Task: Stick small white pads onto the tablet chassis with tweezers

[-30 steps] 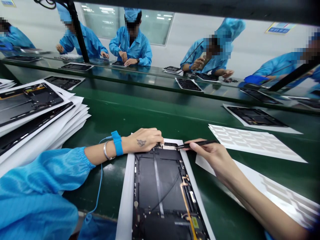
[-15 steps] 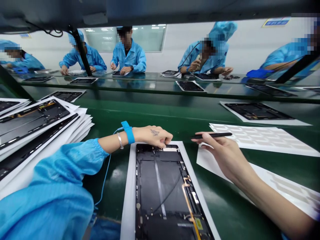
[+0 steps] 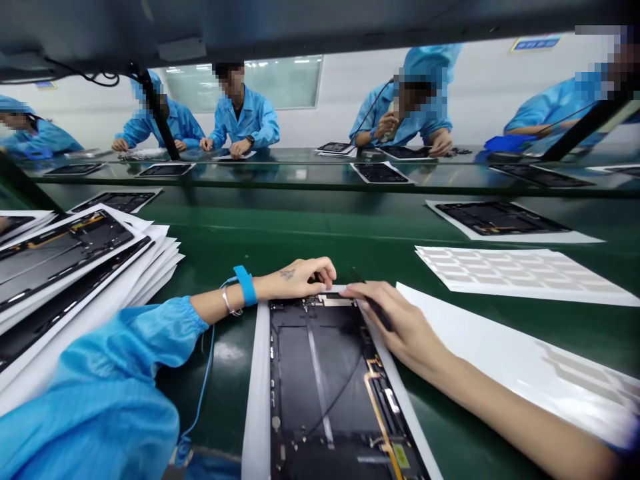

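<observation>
An opened tablet housing [image 3: 330,373], black inside with a grey strip and an orange flex cable, lies on a white sheet [image 3: 256,400] in front of me. My left hand [image 3: 303,277] rests at its top edge, fingers curled toward the thumb; whatever they hold, if anything, is hidden. At the upper right corner, my right hand [image 3: 395,310] has its fingertips on the light strip [image 3: 333,301] along the top edge. A slim black pen-like tool [image 3: 381,315] is held within that hand, mostly covered. A blue wrist strap [image 3: 245,285] circles my left wrist.
Stacked housings with white sheets [image 3: 155,267] stand at left. On the right lie a sheet of grey stickers [image 3: 520,267] and a second, partly used sheet [image 3: 475,333]. Another housing [image 3: 500,219] lies beyond. Several co-workers in blue work across the green bench [image 3: 280,230].
My right hand has moved left from above the sticker sheets to the housing's top edge, turning the black tool into its palm. The left hand's fingers have lifted slightly.
</observation>
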`<state>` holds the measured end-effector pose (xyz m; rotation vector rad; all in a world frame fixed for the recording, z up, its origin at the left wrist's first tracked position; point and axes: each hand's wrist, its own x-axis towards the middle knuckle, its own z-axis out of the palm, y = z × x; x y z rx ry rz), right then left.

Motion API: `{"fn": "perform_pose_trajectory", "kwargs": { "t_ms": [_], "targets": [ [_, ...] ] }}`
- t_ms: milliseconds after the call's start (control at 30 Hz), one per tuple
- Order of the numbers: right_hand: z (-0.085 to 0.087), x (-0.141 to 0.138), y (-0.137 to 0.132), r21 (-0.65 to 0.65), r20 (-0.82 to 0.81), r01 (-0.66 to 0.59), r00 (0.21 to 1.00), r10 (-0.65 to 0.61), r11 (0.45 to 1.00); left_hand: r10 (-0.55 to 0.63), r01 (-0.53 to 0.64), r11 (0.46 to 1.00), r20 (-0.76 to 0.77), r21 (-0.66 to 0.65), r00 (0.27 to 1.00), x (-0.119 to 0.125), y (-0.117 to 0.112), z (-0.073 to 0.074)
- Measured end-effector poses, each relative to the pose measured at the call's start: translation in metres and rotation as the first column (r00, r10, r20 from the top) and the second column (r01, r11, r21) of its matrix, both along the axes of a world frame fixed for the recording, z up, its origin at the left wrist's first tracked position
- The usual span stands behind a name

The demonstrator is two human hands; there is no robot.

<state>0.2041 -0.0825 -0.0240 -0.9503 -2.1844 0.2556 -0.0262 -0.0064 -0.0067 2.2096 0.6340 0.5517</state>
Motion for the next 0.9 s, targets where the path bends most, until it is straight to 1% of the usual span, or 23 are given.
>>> {"fn": "perform_pose_trajectory", "kwargs": {
  "t_ms": [67,133,200,267,333,400,467,533,700,800,833,900],
  "targets": [
    [-0.007,-0.004,0.002,0.070,0.118,-0.045,0.992,0.037,0.997,-0.018,0.019,0.999,0.039,-0.032,0.999,-0.007,0.000,-0.002],
    [-0.011,-0.007,0.003,0.116,0.211,-0.099,0.975,0.073,0.988,-0.021,0.023,0.998,0.044,-0.058,0.999,-0.009,0.001,-0.003],
    [-0.011,-0.008,0.003,0.155,0.299,-0.163,0.948,0.111,0.974,-0.018,0.021,0.997,0.042,-0.069,0.999,-0.008,0.002,-0.003],
    [-0.007,-0.007,0.002,0.211,0.367,-0.196,0.924,0.108,0.958,-0.017,0.020,0.998,0.041,-0.067,0.999,-0.007,0.002,-0.004],
    [-0.002,-0.005,0.001,0.275,0.378,-0.167,0.924,0.053,0.947,-0.025,0.028,0.998,0.041,-0.059,0.999,-0.006,0.003,-0.005],
    [0.001,-0.005,0.001,0.295,0.314,-0.093,0.949,-0.005,0.951,-0.030,0.032,0.998,0.045,-0.052,0.999,-0.006,0.003,-0.007],
    [0.002,-0.005,0.003,0.252,0.235,-0.037,0.972,-0.024,0.967,-0.031,0.033,0.998,0.052,-0.049,0.998,-0.006,0.004,-0.008],
    [0.000,-0.008,0.007,0.191,0.210,-0.037,0.978,-0.004,0.981,-0.035,0.038,0.998,0.060,-0.049,0.998,-0.006,0.005,-0.010],
    [-0.006,-0.013,0.013,0.114,0.298,-0.118,0.951,0.079,0.986,-0.040,0.042,0.998,0.056,-0.038,0.998,-0.006,0.005,-0.011],
    [-0.004,-0.012,0.014,0.079,0.304,-0.123,0.948,0.094,0.989,0.000,0.000,1.000,0.035,0.009,0.999,-0.006,0.004,-0.012],
    [-0.002,-0.011,0.014,0.060,0.267,-0.108,0.960,0.088,0.992,0.020,-0.021,0.999,0.029,0.035,0.999,-0.006,0.004,-0.013],
    [0.001,-0.009,0.015,-0.011,0.110,-0.032,0.993,0.033,0.999,0.058,-0.059,0.992,0.005,0.108,0.998,-0.007,0.003,-0.011]
  ]
}}
